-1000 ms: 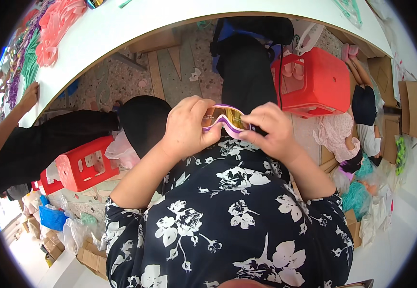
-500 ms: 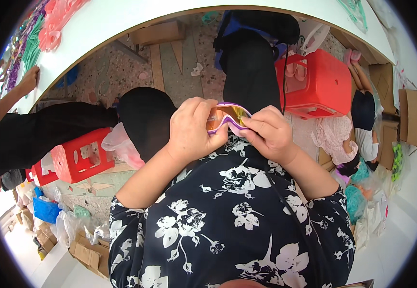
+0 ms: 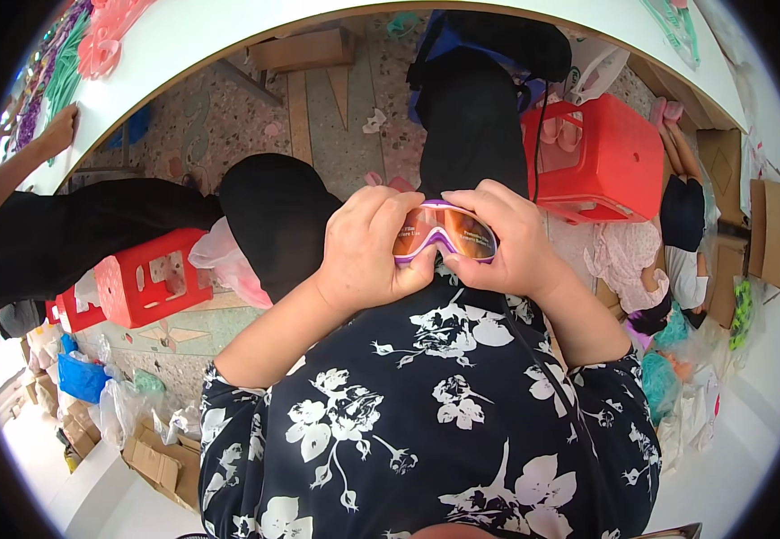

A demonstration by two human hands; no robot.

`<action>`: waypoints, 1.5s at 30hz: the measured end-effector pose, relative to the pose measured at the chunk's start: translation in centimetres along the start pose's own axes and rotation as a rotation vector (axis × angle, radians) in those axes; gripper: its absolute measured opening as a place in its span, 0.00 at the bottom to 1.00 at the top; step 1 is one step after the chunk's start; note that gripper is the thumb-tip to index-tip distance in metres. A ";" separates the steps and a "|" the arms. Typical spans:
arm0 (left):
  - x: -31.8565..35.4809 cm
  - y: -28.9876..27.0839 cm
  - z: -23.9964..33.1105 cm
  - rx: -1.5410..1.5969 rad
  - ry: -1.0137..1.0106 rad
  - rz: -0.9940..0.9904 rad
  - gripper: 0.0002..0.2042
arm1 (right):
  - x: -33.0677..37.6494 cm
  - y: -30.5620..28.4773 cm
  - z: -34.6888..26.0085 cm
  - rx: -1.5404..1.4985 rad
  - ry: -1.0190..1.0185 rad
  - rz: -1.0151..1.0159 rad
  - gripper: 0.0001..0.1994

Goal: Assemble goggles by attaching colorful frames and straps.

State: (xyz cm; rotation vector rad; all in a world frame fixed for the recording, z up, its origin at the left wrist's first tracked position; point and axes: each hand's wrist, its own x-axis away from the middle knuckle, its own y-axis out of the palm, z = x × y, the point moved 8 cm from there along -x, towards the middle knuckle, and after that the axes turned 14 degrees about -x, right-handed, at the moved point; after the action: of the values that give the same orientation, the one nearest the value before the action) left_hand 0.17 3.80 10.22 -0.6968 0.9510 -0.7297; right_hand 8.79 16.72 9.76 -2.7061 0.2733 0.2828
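Between my two hands, above my lap, is a pair of swimming goggles (image 3: pixel 445 223) with a purple and white frame and orange mirrored lenses. The lenses face up toward me, and printing shows on both. My left hand (image 3: pixel 367 241) grips the left end, thumb at the lower rim beside the nose bridge. At the other end my right hand (image 3: pixel 508 235) pinches the rim, fingers along the top and thumb underneath. No strap can be made out; the outer ends of the frame are hidden by my fingers.
A white table (image 3: pixel 183 40) curves across the far side, with coral straps (image 3: pixel 107 40) and green straps (image 3: pixel 65 76) at its left. Another person's hand (image 3: pixel 60 128) rests on its edge. Red stools (image 3: pixel 619 162) stand either side. Cardboard boxes (image 3: pixel 161 463) and bags lie behind at left.
My right hand has shifted outward to the goggles' right end, uncovering the right lens. The goggles now lie flatter, with both lenses in sight. My left hand keeps its hold.
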 end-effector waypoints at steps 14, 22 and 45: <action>-0.6 -3.2 1.1 0.027 0.257 0.016 0.18 | 0.6 0.2 1.8 -0.268 0.032 0.127 0.20; 1.8 -1.9 0.1 0.091 0.043 0.210 0.12 | 0.4 0.7 2.2 -0.204 -0.011 0.158 0.17; -1.1 3.2 -1.0 0.106 0.008 -0.214 0.22 | -0.4 -0.7 3.6 -0.051 -0.203 0.106 0.27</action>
State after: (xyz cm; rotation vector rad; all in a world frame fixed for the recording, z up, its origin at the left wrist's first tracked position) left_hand -0.43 6.33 7.79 -0.7087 0.8464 -0.9653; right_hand 8.06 18.89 6.93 -2.6892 0.3542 0.5990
